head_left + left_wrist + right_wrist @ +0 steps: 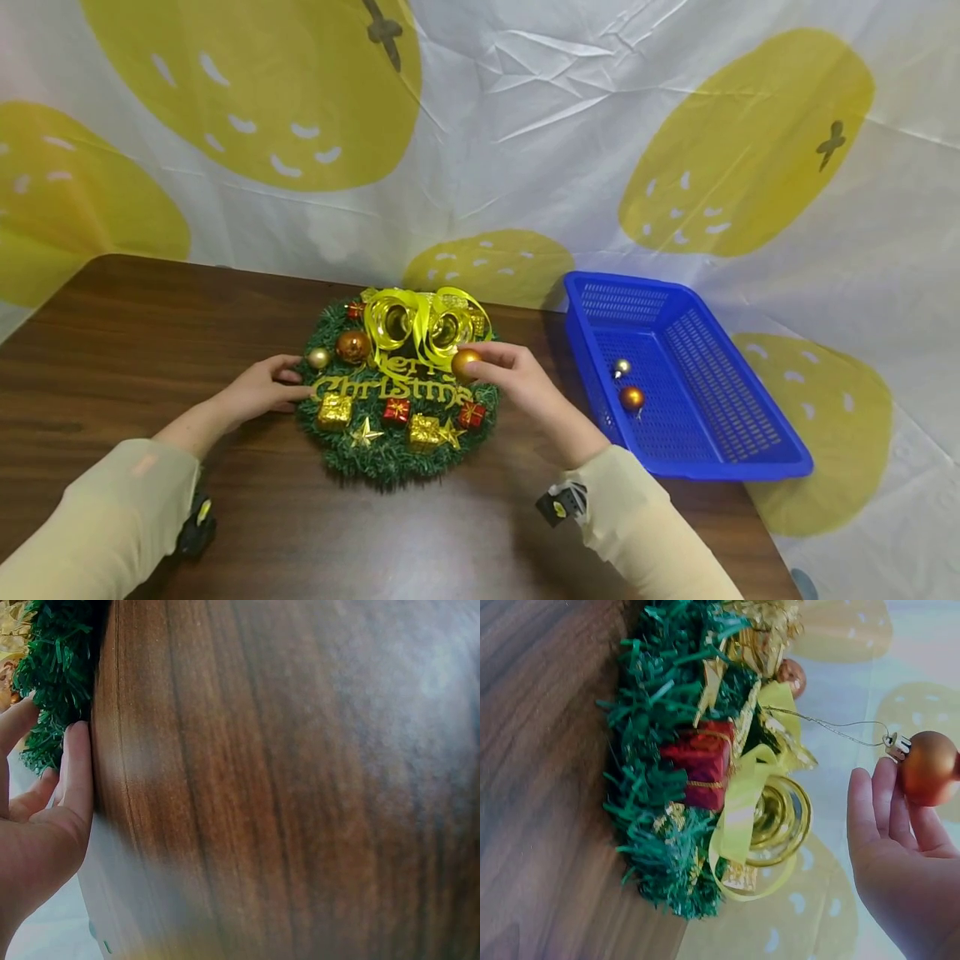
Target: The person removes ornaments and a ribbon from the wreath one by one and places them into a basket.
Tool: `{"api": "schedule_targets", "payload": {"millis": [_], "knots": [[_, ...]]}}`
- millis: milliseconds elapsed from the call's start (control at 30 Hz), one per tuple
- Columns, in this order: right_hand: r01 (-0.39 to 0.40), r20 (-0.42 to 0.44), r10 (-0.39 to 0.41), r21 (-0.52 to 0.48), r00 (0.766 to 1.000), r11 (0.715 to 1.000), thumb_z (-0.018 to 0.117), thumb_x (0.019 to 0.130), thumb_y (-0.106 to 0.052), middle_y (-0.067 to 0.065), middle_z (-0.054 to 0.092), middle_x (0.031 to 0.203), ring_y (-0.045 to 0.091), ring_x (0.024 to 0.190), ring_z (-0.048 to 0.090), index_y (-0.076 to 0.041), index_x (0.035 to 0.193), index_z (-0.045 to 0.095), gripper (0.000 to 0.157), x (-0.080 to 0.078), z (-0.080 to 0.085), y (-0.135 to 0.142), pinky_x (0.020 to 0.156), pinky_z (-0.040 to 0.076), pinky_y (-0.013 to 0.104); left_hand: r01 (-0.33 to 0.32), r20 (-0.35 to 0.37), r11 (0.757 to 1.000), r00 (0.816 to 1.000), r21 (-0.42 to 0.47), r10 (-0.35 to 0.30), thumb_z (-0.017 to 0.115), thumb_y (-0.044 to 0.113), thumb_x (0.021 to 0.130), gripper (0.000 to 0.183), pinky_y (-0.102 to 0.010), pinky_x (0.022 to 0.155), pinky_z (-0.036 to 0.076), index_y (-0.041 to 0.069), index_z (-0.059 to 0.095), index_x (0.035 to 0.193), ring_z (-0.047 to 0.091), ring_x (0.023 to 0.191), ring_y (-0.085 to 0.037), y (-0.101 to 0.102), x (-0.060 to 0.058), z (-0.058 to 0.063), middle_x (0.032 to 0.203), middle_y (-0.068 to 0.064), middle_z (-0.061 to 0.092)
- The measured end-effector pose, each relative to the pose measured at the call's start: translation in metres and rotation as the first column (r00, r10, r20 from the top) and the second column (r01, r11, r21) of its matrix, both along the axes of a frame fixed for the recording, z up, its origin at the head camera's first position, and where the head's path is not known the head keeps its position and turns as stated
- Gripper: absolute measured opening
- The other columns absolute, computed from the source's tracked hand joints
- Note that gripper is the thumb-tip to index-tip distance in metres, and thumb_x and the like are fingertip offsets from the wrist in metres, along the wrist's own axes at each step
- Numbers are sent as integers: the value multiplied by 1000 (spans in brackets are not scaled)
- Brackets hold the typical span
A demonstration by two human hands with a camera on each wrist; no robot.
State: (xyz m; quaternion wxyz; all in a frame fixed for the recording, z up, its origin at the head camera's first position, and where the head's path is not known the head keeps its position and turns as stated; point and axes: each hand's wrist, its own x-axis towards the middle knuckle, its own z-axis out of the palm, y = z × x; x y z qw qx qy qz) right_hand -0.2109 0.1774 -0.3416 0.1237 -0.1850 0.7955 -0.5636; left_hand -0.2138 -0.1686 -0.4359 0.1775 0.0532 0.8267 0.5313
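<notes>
A green Christmas wreath (352, 462) lies on the table, with a gold "Merry Christmas" sign, yellow ribbon, gold bells, small gift boxes and stars on it. At its left edge, my left hand (258, 390) holds the rim, fingers on either side of the greenery (56, 671) in the left wrist view. Above the wreath's right side, my right hand (521, 379) pinches an orange bauble (928, 769). A thin string loop (825, 724) runs from the bauble's silver cap toward the wreath; where it ends is hard to tell.
To the right stands a blue plastic basket (738, 354). Inside it lie a small gold bauble (622, 367) and an orange bauble (632, 397). A brown wooden table (187, 317) lies beneath, with a fruit-patterned cloth (517, 167) hanging behind.
</notes>
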Motion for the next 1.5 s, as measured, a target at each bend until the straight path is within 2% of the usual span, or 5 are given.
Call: {"api": "schedule_targets", "payload": {"millis": [333,733,1067,1367,1500], "knots": [[73,5,-73,-7,997,997,56,91,-11,14,68,108,3,83,65,7,125,55,39,-3,14,17,94,50,46,7,1,1000,1000,-1,-7,60,23,92,79,-37,85,56,-13,14,144,56,109,-37,1,0,2,131,-37,36],[138,1,-138,-73,990,988,52,91,-6,-16,66,91,5,82,66,15,128,47,43,-11,31,48,81,55,23,11,1,1000,1000,1,-11,60,23,92,78,-37,85,56,-14,14,144,57,108,-35,0,1,2,130,-37,37],[163,10,-165,-203,986,966,46,93,1,-14,65,96,3,86,63,25,127,38,43,-17,47,73,80,56,21,14,0,1000,1000,-7,-14,60,23,92,78,-37,85,56,-14,14,144,56,109,-37,-1,0,0,131,-38,36],[194,28,-194,-269,981,943,47,93,2,-9,69,91,5,82,66,-18,94,67,28,-17,58,96,76,56,20,18,3,1000,1000,-8,-18,60,23,92,79,-37,85,56,-14,13,144,56,108,-37,-2,1,1,131,-39,35],[214,17,-217,-253,976,944,49,94,-2,-8,69,89,6,81,66,-22,90,68,28,-17,61,109,76,56,19,18,5,1000,1000,-9,-18,59,22,93,78,-37,85,56,-13,12,144,56,109,-37,-1,0,2,131,-38,35]]}}
